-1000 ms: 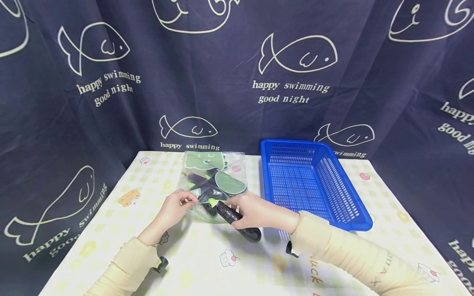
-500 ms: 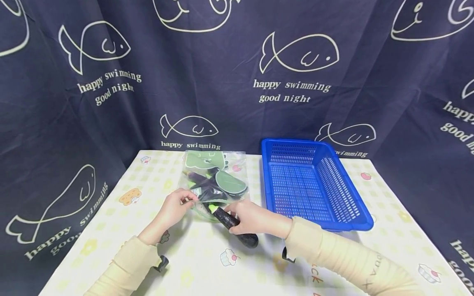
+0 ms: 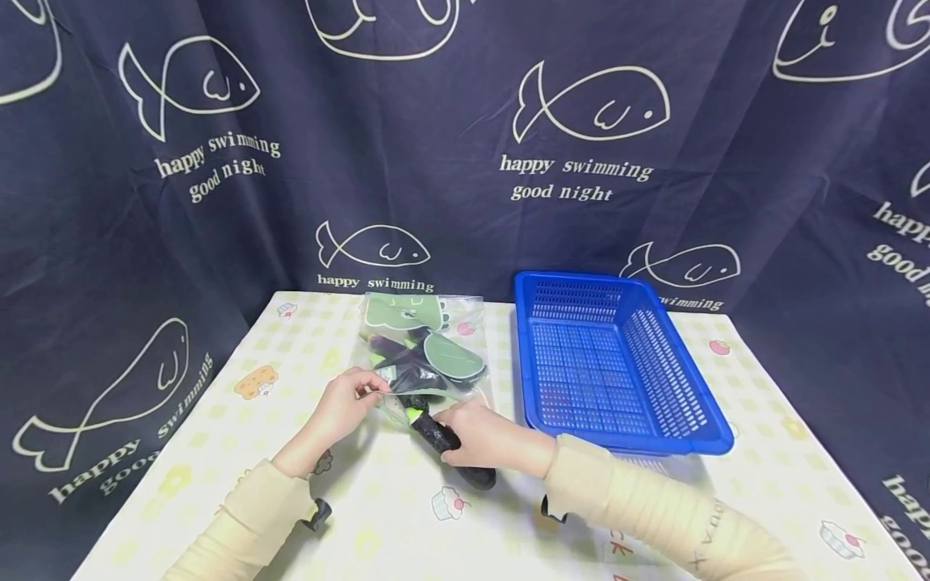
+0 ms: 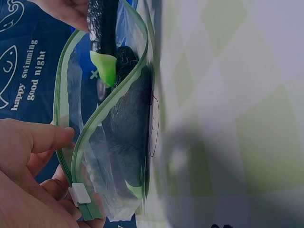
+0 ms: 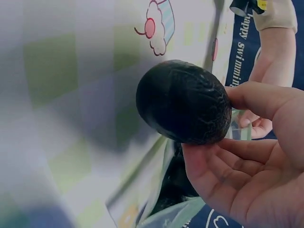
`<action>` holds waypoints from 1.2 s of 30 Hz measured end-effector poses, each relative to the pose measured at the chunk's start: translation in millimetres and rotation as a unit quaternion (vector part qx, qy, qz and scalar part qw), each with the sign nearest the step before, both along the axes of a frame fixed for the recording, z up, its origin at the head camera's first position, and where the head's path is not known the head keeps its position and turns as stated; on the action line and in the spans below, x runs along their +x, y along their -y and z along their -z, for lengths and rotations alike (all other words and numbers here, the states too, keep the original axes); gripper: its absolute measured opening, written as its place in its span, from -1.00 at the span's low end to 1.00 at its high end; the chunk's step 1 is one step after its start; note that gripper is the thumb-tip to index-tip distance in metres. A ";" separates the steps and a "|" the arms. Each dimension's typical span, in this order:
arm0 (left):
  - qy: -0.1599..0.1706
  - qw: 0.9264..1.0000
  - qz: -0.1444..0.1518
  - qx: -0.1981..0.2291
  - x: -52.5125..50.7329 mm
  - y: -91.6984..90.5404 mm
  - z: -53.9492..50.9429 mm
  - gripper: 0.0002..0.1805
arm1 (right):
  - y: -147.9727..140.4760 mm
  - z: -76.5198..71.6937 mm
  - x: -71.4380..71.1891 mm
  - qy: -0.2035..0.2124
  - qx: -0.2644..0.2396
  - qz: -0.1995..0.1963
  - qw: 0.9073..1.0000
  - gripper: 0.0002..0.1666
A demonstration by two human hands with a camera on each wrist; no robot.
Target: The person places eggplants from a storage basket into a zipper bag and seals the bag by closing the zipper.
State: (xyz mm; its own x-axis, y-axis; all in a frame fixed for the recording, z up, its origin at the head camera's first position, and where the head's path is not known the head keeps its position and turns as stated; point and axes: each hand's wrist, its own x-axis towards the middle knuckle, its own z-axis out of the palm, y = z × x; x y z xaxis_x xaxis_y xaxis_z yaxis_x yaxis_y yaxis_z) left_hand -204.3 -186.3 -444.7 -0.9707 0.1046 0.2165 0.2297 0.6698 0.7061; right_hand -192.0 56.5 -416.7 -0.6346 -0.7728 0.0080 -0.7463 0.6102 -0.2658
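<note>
A clear zip bag [image 3: 467,311] with green print lies on the table, its mouth toward me. My left hand [image 3: 341,410] pinches the mouth's left end, near a white slider [image 4: 80,194] in the left wrist view. The green-edged lips stand apart there. Several dark eggplants [image 4: 128,128] lie inside the bag. My right hand [image 3: 488,436] holds another eggplant [image 3: 434,433], thumb on one side and fingers on the other. Its green stem end points at the bag's mouth, between the lips in the left wrist view. Its rounded dark end [image 5: 183,102] faces the right wrist camera.
A blue perforated basket [image 3: 526,355] stands right of the bag, beyond my right forearm. The table has a checked, printed cloth [image 3: 240,452]. Behind its far edge hangs a dark curtain [image 3: 450,121] with fish drawings.
My right hand and the eggplant have shifted left and slightly toward me, so the stem end sits lower at the bag's mouth. The left hand keeps its hold on the bag.
</note>
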 end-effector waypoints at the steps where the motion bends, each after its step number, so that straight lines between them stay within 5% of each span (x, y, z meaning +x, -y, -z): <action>1: 0.000 1.000 -0.001 -0.001 -0.1 0.0 0.0 -0.86 | 1.4 1.0 0.2 -0.001 0.001 0.002 1.000 -0.44; 36: -0.007 1.000 0.002 -0.005 2.6 -2.9 -2.5 -0.90 | 33.4 17.9 -7.0 -0.037 0.041 0.045 0.997 -0.43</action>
State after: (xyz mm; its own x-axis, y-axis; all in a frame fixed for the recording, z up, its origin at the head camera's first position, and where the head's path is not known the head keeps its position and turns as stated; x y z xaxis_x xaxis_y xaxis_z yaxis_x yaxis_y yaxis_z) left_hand -201.7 -183.4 -442.2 -0.9673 0.1110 0.2282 0.2418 0.6759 0.6962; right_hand -198.9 23.0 -434.6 -0.7018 -0.7124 -0.0041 -0.7029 0.6933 -0.1588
